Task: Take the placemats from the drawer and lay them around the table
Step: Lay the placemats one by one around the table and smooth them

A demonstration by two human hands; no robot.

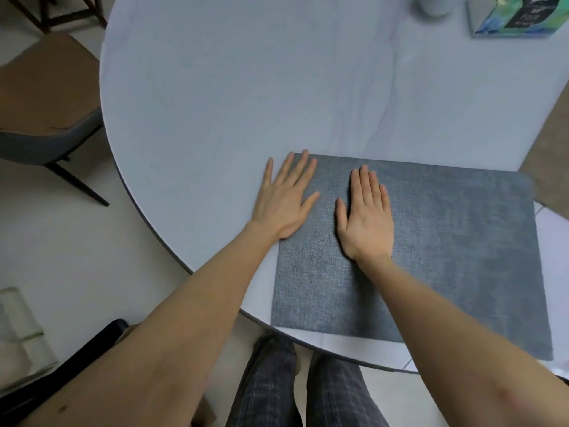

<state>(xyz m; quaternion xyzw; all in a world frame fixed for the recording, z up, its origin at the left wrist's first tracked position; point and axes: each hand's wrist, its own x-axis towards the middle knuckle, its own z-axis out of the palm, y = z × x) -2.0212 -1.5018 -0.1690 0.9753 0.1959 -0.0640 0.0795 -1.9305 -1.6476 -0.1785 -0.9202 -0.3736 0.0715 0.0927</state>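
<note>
placemat point(446, 257): flat at near counter point(215, 103) edge
left hand point(284, 200): spread, pressing mat's left edge
right hand point(366, 215): spread, pressing (smoothing step)
next: probably fetch another mat

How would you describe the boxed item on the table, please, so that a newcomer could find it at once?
Start at the round pale table and go to its far right edge, away from the grey placemat. The box lies there beside a pale round object; it alone is printed in greens and blues.
</note>
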